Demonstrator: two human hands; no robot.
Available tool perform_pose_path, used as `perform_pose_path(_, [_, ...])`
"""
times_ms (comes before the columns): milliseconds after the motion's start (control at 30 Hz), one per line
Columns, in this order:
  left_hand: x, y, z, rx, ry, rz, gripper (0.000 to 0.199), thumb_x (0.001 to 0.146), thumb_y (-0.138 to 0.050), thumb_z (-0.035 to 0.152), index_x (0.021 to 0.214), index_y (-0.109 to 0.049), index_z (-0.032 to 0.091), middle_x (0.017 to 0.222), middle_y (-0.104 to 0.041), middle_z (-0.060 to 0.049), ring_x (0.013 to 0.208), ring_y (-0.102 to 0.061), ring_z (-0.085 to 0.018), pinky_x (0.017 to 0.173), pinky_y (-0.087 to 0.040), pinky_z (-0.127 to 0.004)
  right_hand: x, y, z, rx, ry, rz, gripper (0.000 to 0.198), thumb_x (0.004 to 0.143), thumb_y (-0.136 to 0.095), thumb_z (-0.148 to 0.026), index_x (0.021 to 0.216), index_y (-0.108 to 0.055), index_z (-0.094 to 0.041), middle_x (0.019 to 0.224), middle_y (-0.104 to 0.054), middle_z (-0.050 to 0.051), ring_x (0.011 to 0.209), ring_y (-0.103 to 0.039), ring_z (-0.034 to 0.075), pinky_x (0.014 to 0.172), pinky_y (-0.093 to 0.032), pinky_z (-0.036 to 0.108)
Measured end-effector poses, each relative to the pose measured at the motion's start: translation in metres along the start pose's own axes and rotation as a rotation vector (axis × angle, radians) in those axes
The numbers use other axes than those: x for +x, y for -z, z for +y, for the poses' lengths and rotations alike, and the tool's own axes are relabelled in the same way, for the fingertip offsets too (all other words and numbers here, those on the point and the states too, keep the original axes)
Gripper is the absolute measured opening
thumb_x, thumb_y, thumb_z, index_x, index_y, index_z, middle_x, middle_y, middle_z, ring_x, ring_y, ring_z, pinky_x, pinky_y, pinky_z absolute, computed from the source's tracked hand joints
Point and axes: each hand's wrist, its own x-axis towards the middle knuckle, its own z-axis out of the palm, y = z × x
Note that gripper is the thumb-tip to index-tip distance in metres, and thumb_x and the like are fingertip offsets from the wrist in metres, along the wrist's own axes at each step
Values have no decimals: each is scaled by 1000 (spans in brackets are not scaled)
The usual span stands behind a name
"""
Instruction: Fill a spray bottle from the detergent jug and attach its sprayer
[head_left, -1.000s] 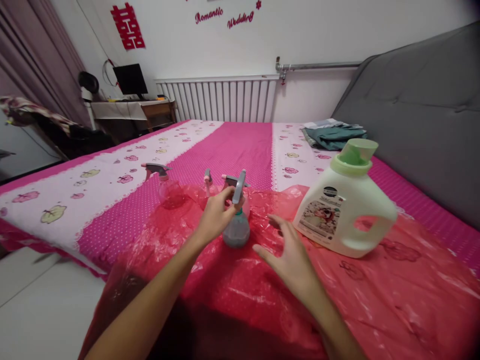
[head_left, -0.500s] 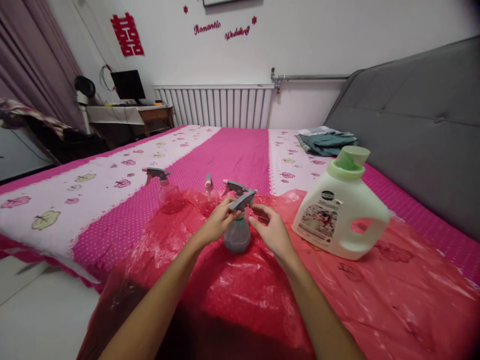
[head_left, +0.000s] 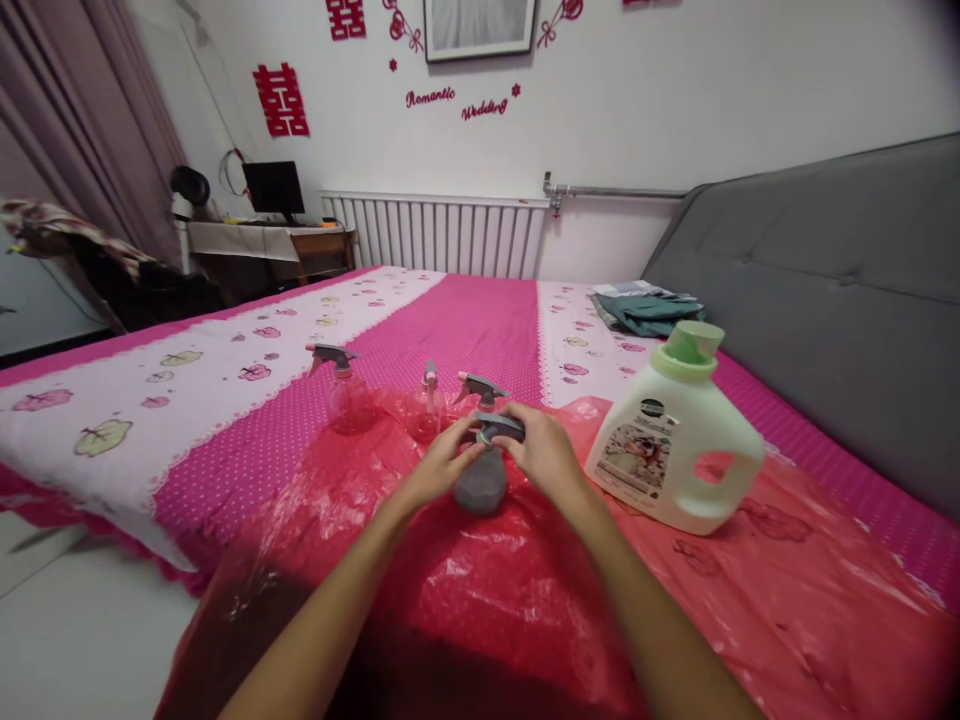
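1. Head view, largest first: a bed with a pink and white flowered cover fills the middle of the room, with a grey padded headboard along its right side.
2. A red plastic sheet is spread over the near part of the bed and lies crumpled under everything the hands work with.
3. A white radiator runs along the far wall, and a desk with a dark monitor stands in the far left corner.
4. A white detergent jug with a pale green cap stands upright on the red sheet, just to the right of the hands, its handle turned to the right.
5. Folded grey-green cloth lies on the bed beyond the jug, near the headboard.
6. A small grey spray bottle stands upright on the red sheet between the two hands, in front of three more spray bottles lined up behind it at the sheet's far edge.
7. The left hand touches the neck of the grey bottle from the left, fingers curled in toward it.
8. The right hand covers the bottle's grey trigger head from the right, fingers closed around it.
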Motion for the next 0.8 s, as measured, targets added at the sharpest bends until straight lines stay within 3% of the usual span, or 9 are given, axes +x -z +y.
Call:
perform_pose_path(100, [-14, -13, -5, -13, 12, 126, 49, 89, -73, 50, 126, -60, 20, 129, -67, -15, 121, -64, -30, 108, -48, -44, -11, -1, -12, -146, -95, -13, 25, 90, -72, -24, 115, -70, -22, 105, -69, 8, 97, -66, 25, 85, -47, 32])
perform_pose_path(200, [-19, -24, -6, -12, 24, 221, 41, 88, -74, 47, 114, -60, 20, 117, -70, -12, 112, -67, -28, 102, -51, -42, -11, 1, -28, -255, -138, -44, 28, 88, -73, -24, 115, -71, -20, 103, -68, 12, 97, -66, 27, 84, -47, 32])
perform_pose_path(400, [-15, -31, -4, 26, 14, 240, 20, 95, -62, 35, 108, -64, 20, 111, -72, -11, 107, -68, -28, 100, -52, -42, 8, 1, -48, -303, -207, -74, 20, 85, -69, -21, 102, -73, -11, 101, -66, 20, 100, -66, 29, 90, -49, 35])
perform_pose_path(500, [-13, -28, -7, 54, 5, 220, 22, 93, -62, 31, 112, -65, 20, 114, -72, -12, 109, -65, -30, 103, -49, -45, 17, 7, -39, -195, -195, -136, 21, 87, -70, -31, 88, -71, -10, 91, -65, 19, 96, -67, 29, 89, -50, 34])
perform_pose_path(567, [-12, -24, -7, 59, -3, 195, 24, 93, -62, 30, 115, -66, 21, 115, -72, -11, 111, -65, -30, 105, -48, -46, 21, 18, -25, -61, -165, -220, 35, 94, -62, -42, 82, -69, -10, 81, -64, 15, 87, -67, 24, 85, -52, 32])
perform_pose_path(667, [-9, -17, -6, 32, -28, 135, 25, 94, -63, 30, 117, -68, 23, 118, -72, -11, 114, -65, -29, 106, -47, -46, 19, 32, -1, 166, -118, -293, 44, 100, -46, -46, 95, -70, -10, 88, -67, 12, 85, -68, 18, 82, -55, 28])
perform_pose_path(733, [-7, -13, -6, 7, -39, 102, 24, 94, -62, 31, 117, -69, 23, 119, -73, -11, 116, -66, -29, 107, -47, -45, 14, 32, 11, 298, -45, -325, 41, 89, -60, -48, 105, -69, -11, 105, -68, 11, 97, -68, 18, 89, -56, 28])
perform_pose_path(800, [-6, -11, -7, -20, -39, 85, 25, 95, -63, 32, 117, -70, 23, 122, -73, -12, 118, -65, -30, 109, -46, -47, 9, 23, 19, 403, 25, -348, 52, 74, -73, -55, 105, -68, -13, 113, -66, 11, 101, -67, 19, 93, -56, 30])
